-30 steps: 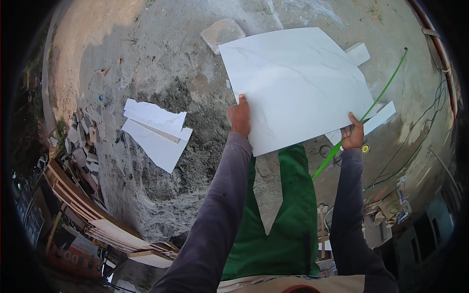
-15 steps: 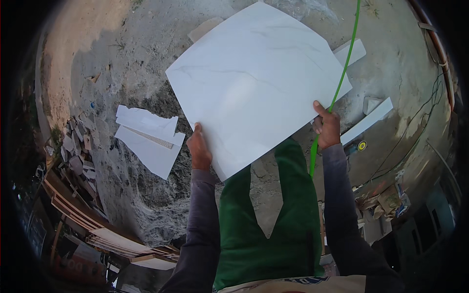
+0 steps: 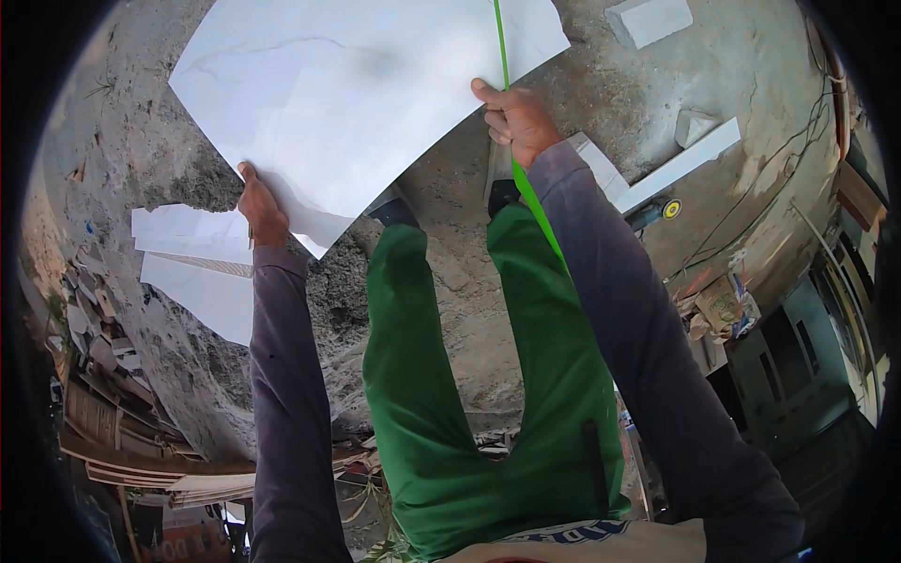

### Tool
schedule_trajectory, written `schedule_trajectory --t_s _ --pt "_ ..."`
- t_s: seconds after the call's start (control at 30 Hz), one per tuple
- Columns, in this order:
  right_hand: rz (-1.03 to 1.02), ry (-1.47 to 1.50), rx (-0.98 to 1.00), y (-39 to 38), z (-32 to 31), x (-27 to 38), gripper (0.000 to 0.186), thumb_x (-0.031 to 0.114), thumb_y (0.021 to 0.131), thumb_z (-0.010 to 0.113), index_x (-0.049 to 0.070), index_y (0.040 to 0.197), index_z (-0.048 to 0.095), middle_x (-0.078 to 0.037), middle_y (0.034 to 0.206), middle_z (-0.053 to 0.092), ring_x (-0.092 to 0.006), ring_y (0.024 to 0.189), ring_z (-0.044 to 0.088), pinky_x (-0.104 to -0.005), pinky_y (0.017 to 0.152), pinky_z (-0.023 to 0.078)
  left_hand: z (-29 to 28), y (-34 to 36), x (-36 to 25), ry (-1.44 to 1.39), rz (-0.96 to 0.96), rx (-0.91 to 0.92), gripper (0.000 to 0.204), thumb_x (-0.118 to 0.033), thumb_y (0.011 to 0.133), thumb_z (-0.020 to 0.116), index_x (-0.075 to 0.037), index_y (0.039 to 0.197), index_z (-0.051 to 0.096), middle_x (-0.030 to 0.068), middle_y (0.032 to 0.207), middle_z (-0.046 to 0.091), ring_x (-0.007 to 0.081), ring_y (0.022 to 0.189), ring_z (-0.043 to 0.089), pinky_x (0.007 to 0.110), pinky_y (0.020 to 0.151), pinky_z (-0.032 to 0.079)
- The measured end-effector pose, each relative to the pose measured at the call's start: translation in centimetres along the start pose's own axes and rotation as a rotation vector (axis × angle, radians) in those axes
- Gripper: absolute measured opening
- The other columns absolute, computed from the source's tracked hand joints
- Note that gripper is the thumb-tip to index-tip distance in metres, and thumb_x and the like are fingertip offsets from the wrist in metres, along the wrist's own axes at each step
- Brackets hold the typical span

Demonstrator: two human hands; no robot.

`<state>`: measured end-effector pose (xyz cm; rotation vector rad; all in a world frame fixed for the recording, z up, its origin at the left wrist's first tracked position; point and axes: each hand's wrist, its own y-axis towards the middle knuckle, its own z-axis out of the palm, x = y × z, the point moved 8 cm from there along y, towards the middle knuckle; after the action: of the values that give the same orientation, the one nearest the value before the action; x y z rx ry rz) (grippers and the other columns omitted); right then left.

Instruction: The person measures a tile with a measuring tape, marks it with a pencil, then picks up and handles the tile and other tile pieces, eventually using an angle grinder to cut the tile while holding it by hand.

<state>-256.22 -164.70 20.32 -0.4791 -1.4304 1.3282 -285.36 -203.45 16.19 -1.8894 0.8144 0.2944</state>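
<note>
Rough grey concrete floor (image 3: 450,310) fills the view, dusty and uneven, with scrap lying about it. At the far left lies a heap of broken rubble and boards (image 3: 94,375), and beside it a few cut white tile pieces (image 3: 192,272) rest flat on the floor.

Next comes the left hand (image 3: 261,205), clenched on the lower left edge of a large white marbled tile (image 3: 366,94), fingers under, thumb on top. The tile is held up off the floor in front of the person, tilted, its lower corner pointing down toward the green trousers (image 3: 488,394).

Further right, the right hand (image 3: 514,120) grips the tile's right edge near its lower corner; a bright green cord (image 3: 511,141) runs past that hand. Beyond it, white offcut strips (image 3: 676,169) and a small block (image 3: 648,19) lie near a yellow-hubbed tool (image 3: 668,210).

A slab this thin and wide probably snaps if twisted, so both grips ought to stay level with one another, carrying the weight evenly. The feet should likely steer clear of the cord and the offcuts, since the tile hides the floor ahead.
</note>
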Motion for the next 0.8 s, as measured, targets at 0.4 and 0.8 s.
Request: schedule_trajectory --t_s 0.4,0.8 --pt "0.201 -0.064 -0.061 8.8 -2.8 -10.5 0.029 0.021 0.086 0.082 0.004 0.105 0.068 -0.010 0.093 0.073 -0.0036 0.045 0.032 -0.0261 0.042 0.024 5.0 8.5 8.7 0.061 -0.192 0.185 0.079 -0.063 0.109 0.044 0.001 0.156 0.042 0.0168 0.153 0.053 0.0305 0.136 0.056 0.042 0.115 0.045" --pt "-0.116 -0.518 -0.207 0.3 -2.2 0.1 0.038 0.033 0.094 0.072 -0.005 0.094 0.077 -0.011 0.073 0.075 -0.0160 0.071 0.067 -0.0351 0.067 0.051 -1.2 8.9 7.8 0.383 -0.196 0.197 0.041 -0.047 0.108 0.057 -0.007 0.113 0.066 0.0011 0.097 0.066 0.0165 0.081 0.061 0.035 0.076 0.052"
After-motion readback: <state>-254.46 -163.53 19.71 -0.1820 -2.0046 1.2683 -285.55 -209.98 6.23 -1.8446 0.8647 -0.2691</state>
